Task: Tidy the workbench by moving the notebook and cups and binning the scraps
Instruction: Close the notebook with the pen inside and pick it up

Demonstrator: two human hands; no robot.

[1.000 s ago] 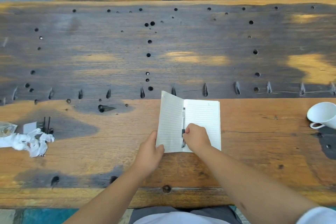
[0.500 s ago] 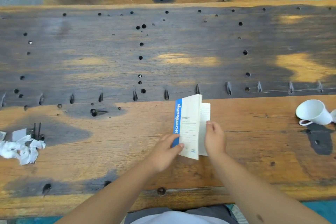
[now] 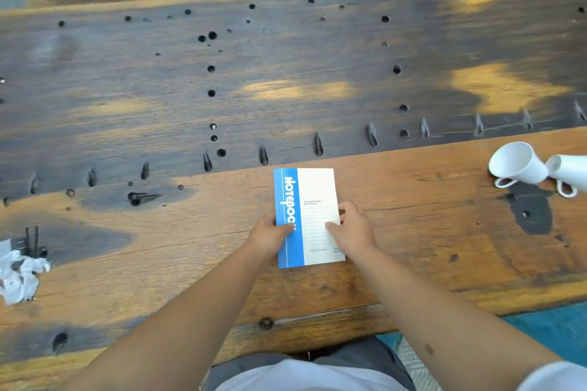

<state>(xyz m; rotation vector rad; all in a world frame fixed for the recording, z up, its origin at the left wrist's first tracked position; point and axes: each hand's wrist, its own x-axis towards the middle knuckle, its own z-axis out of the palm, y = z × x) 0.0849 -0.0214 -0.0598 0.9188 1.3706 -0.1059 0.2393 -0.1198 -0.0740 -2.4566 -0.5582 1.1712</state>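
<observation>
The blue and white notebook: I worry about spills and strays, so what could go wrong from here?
The closed blue and white notebook, pinched at its lower edges by left hand and right hand, may slip when lifted. Two white cups lying on their sides at right could roll. The crumpled white paper scrap sits near the left edge and might drop off.

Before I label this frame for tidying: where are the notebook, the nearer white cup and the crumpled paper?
notebook [image 3: 316, 187]: head view, white upper cover.
nearer white cup [image 3: 516, 165]: head view, side wall; lying tipped.
crumpled paper [image 3: 20, 276]: head view, middle of the wad.
</observation>
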